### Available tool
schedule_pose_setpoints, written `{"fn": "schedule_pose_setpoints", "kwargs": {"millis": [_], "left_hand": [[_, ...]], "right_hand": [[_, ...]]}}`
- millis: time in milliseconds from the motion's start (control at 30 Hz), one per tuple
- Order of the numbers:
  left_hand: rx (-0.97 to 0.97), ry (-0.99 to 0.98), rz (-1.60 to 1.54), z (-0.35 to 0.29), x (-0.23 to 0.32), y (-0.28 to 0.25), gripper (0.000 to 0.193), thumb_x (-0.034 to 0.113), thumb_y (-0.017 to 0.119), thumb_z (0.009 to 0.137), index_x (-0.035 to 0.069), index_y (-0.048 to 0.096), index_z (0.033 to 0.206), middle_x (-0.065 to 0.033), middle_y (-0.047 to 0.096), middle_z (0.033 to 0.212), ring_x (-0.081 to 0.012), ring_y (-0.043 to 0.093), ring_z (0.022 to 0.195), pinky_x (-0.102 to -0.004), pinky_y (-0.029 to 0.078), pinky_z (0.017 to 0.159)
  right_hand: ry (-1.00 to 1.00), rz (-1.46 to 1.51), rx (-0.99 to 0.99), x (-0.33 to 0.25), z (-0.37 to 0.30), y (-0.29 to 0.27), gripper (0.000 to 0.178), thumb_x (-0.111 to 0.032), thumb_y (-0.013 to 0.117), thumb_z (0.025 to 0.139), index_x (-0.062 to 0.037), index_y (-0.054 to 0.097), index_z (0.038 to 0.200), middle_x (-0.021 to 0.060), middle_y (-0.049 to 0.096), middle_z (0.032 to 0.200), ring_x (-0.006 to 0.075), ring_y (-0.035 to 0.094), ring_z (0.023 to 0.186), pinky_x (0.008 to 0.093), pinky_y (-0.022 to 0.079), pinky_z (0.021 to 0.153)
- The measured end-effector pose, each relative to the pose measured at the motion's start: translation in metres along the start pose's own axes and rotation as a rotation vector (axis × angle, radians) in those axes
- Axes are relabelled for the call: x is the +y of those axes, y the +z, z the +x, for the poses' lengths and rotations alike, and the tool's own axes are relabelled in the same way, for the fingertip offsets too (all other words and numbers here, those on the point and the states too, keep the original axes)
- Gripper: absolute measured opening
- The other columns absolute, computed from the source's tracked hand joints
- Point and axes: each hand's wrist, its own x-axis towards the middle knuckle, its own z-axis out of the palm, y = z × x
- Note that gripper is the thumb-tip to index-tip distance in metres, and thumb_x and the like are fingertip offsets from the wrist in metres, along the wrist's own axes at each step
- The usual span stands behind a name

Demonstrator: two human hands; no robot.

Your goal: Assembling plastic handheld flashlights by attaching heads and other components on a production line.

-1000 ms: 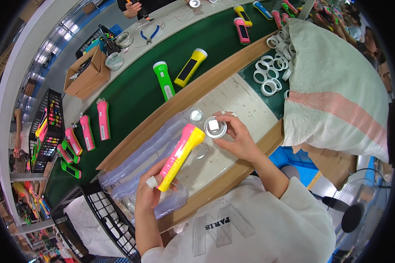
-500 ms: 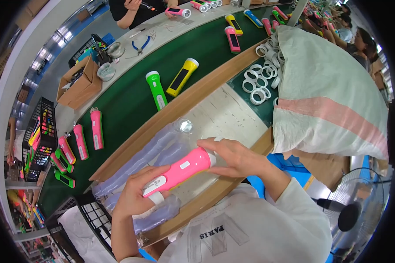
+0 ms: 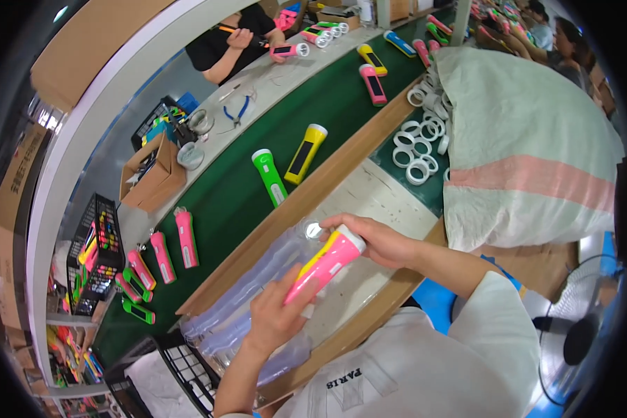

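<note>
A pink flashlight [image 3: 329, 267] with a yellow stripe and a white head rim lies tilted between my hands, its head up toward the right. My left hand [image 3: 275, 313] is wrapped round its lower body and hides the tail end. The fingers of my right hand [image 3: 380, 242] curl round behind the white rim; the thumb is hidden. Just beyond my right fingertips is a shiny round clear piece [image 3: 315, 230], at the end of long rows of nested clear plastic pieces [image 3: 251, 287]. These rows lie in a wood-edged tray [image 3: 376, 198] beneath my hands.
White rings [image 3: 418, 171] lie in a heap beside a large woven sack [image 3: 529, 139] on the right. Across the green belt [image 3: 223, 230] rest green, yellow and pink flashlights. A cardboard box [image 3: 150, 177] and blue pliers [image 3: 238, 111] sit beyond it. Another person [image 3: 233, 45] works opposite.
The flashlight has turned about its long axis, bringing its yellow stripe into view. My right hand has moved round toward the far side of its head. The whole view has shifted.
</note>
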Motion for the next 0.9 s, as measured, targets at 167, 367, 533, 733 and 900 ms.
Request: {"fn": "schedule_pose_setpoints", "kwargs": {"millis": [167,367,533,733,900], "left_hand": [[-0.13,-0.324,-0.444,0.017,0.021,-0.007,0.059,0.01,0.078,0.064,0.017,0.063,0.121,-0.0137,0.062,0.119,-0.0239,0.061,0.072,-0.0323,0.053,0.064],[-0.057,-0.344,-0.465,0.0,0.017,-0.005,0.053,0.008,0.078,0.07,0.009,0.063,0.121,-0.0162,0.064,0.118,-0.0305,0.066,0.098,-0.0354,0.054,0.082],[-0.122,-0.396,-0.367,0.01,0.027,0.011,0.052,0.008,0.078,0.071,0.006,0.062,0.121,-0.0173,0.064,0.117,-0.0324,0.064,0.107,-0.0372,0.051,0.089],[0.119,-0.509,-0.429,-0.009,0.037,0.038,0.059,0.004,0.075,0.073,0.002,0.055,0.128,-0.0151,0.061,0.122,-0.0265,0.065,0.1,-0.0331,0.052,0.086],[0.224,-1.061,-1.327,-0.016,0.057,0.046,0.066,-0.001,0.075,0.073,0.003,0.049,0.133,-0.0064,0.06,0.118,-0.0175,0.059,0.104,-0.0314,0.047,0.092]], "right_hand": [[-0.576,-0.56,-0.137,0.026,-0.001,-0.014,0.037,-0.034,0.044,0.098,-0.0034,0.063,0.107,0.0126,0.063,0.109,0.0229,0.055,0.108,0.0343,0.041,0.097],[-0.31,-0.342,0.076,0.009,-0.002,0.008,0.037,-0.033,0.044,0.098,-0.0026,0.064,0.105,0.0122,0.067,0.099,0.0225,0.062,0.096,0.0331,0.046,0.091],[-0.044,-0.231,0.093,0.022,0.025,-0.019,0.042,-0.03,0.039,0.099,0.0006,0.067,0.094,0.013,0.067,0.087,0.0215,0.063,0.09,0.0318,0.048,0.087],[-0.259,-0.261,-0.032,0.0,0.008,-0.006,0.043,-0.038,0.039,0.102,-0.0029,0.056,0.12,0.0105,0.057,0.119,0.0188,0.055,0.111,0.0334,0.044,0.098],[-0.308,-0.115,0.075,0.014,-0.016,0.006,0.03,-0.032,0.049,0.1,-0.008,0.057,0.117,0.005,0.059,0.11,0.0122,0.058,0.1,0.031,0.047,0.09]]}}
